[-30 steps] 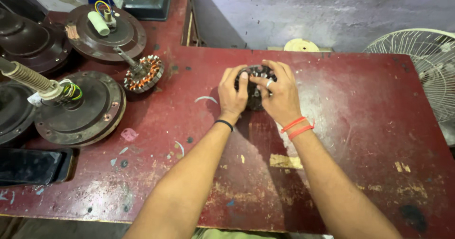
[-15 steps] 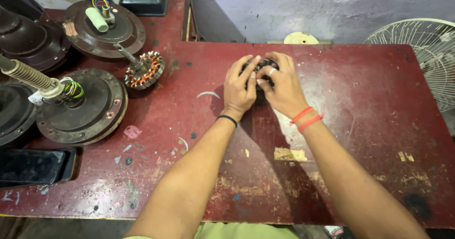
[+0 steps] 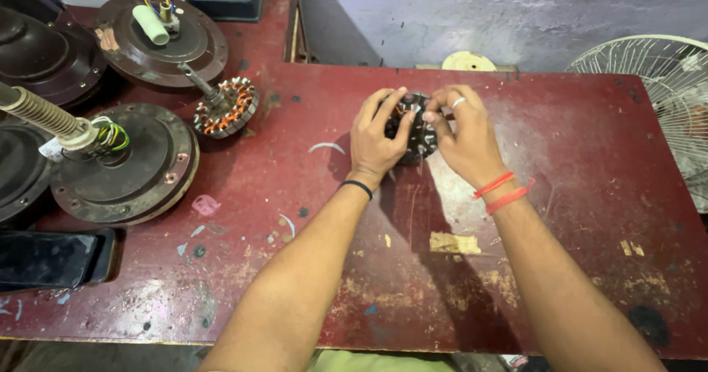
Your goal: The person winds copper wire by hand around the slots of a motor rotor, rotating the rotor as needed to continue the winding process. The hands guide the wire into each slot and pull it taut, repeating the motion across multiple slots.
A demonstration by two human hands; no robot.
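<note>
Copper-wound stator (image 3: 417,127) sits near the table's (image 3: 590,195) far edge, mid-width — my left hand (image 3: 375,140) & right hand (image 3: 464,136) both clasp it, fingers curled round its rim. Second stator (image 3: 227,108) lies toward far-left corner.

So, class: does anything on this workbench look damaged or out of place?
Yes. The red table top is badly worn, with chipped paint and stains. A second wound motor core lies tilted beside the fan motor housings, while both hands hold another core.
</note>
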